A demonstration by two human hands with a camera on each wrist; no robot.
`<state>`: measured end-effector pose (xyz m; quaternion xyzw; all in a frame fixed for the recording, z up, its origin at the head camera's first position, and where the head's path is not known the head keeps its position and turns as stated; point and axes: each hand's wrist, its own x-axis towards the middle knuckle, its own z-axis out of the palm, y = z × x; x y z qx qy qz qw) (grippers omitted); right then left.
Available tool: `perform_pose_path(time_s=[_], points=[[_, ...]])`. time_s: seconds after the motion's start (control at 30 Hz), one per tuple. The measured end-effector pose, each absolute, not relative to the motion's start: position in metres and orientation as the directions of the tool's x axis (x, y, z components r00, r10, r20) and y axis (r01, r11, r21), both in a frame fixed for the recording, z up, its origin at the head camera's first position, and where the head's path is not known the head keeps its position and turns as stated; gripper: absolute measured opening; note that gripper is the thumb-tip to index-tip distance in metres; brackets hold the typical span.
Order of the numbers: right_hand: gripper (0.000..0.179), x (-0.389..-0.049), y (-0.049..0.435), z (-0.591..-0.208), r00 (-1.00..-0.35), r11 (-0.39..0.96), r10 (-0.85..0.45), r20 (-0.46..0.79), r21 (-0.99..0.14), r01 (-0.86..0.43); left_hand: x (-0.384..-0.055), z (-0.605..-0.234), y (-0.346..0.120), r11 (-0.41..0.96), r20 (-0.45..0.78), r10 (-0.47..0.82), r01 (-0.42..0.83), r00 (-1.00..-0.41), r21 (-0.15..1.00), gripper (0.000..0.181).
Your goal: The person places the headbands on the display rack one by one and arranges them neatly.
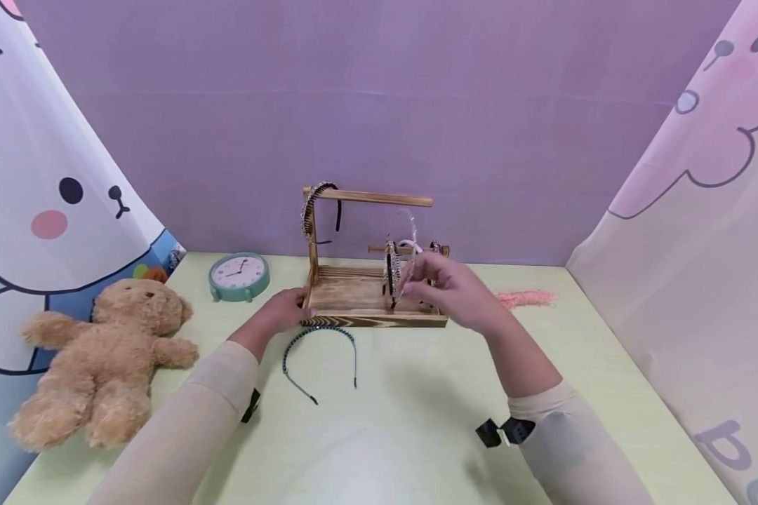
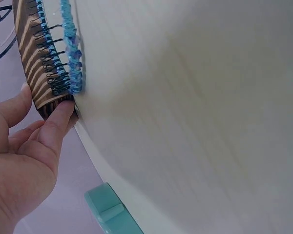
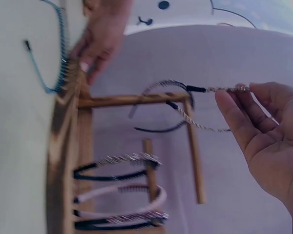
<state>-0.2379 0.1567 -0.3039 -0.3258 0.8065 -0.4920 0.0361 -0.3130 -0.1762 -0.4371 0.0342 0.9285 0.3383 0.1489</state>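
A wooden rack (image 1: 373,320) with two bars stands on the table. At its left end my left hand (image 1: 284,311) grips the base corner between thumb and fingers, as the left wrist view also shows. My right hand (image 3: 276,131) pinches a thin beaded headband (image 3: 219,89) with black tips, held in the air by the lower bar in the head view. One dark, glittery headband (image 1: 305,217) hangs on the upper bar's left end. On the lower bar hang a silver headband (image 3: 129,158), a pink one (image 3: 163,195) and a dark one with pinkish beads (image 3: 136,218).
A blue headband (image 1: 321,327) lies on the table against the rack's front. Left of the rack is a teal clock (image 1: 238,275), and a brown teddy bear (image 1: 116,365) lies at the far left. Something pink and fluffy (image 1: 526,299) lies beyond my right wrist.
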Motion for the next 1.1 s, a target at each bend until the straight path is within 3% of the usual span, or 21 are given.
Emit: perform_pose_path(time_s=[0.2, 0.57, 1.1], points=[[0.01, -0.256, 0.175, -0.287, -0.829, 0.393, -0.449, 0.334, -0.759, -0.519, -0.312, -0.437, -0.176, 0.76, -0.237, 0.176, -0.02, -0.955, 0.649, 0.068], [0.013, -0.315, 0.2, -0.276, -0.901, 0.573, -0.263, 0.344, -0.696, -0.433, -0.31, -0.435, -0.176, 0.754, -0.237, 0.174, -0.026, -0.956, 0.656, 0.067], [0.008, -0.359, 0.147, -0.28, -0.884, 0.554, -0.319, 0.341, -0.689, -0.466, -0.311, -0.436, -0.178, 0.752, -0.217, 0.177, -0.011, -0.96, 0.659, 0.066]])
